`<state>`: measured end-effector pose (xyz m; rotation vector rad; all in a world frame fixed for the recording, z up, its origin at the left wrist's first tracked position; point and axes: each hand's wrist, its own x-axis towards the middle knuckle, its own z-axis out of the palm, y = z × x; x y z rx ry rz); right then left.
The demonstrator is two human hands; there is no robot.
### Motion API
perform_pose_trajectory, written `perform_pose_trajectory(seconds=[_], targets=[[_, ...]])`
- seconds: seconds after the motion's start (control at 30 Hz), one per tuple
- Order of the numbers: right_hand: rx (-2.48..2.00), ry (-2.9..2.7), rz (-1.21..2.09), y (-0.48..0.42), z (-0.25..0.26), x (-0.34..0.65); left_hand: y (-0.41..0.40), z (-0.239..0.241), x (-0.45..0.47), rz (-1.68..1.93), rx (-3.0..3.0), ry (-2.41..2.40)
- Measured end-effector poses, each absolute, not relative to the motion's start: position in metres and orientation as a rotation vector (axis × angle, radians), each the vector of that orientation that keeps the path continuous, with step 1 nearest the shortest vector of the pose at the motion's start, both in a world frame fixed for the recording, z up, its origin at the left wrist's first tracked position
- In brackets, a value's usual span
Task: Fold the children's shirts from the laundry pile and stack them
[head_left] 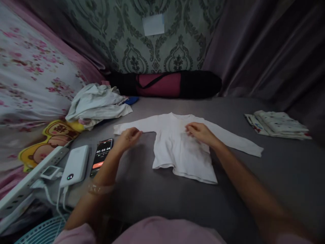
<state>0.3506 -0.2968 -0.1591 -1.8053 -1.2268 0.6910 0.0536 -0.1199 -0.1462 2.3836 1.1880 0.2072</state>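
Note:
A small white long-sleeved shirt [177,152] lies spread flat on a grey surface [157,189], sleeves stretched out to both sides. My left hand [128,138] is at the left sleeve, fingers curled and pinching its lower edge. My right hand [199,131] rests on the chest of the shirt just below the collar, fingers bent and pressed down on the cloth.
A heap of pale clothes [98,103] lies at the back left. Folded patterned cloths [278,124] sit at the right. A phone with a running timer [101,156], a white power bank [74,165] and a power strip [38,173] lie at the left. A dark roll bag [165,84] lines the wall.

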Motion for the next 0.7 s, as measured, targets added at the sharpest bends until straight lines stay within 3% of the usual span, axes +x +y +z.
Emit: perform_pose_trajectory(seconds=[0.27, 0.5, 0.7], targets=[[-2.217, -0.901, 0.706, -0.463, -0.179, 0.343, -0.232, -0.172, 0.012, 0.273, 1.915, 0.930], [-2.416, -1.268, 0.269, -0.488, -0.189, 0.270, -0.269, -0.197, 0.030, 0.542, 2.484, 0.968], [-2.495, -1.512, 0.018, -0.492, -0.196, 0.268, -0.264, -0.189, 0.041, 0.369, 2.722, 1.005]])
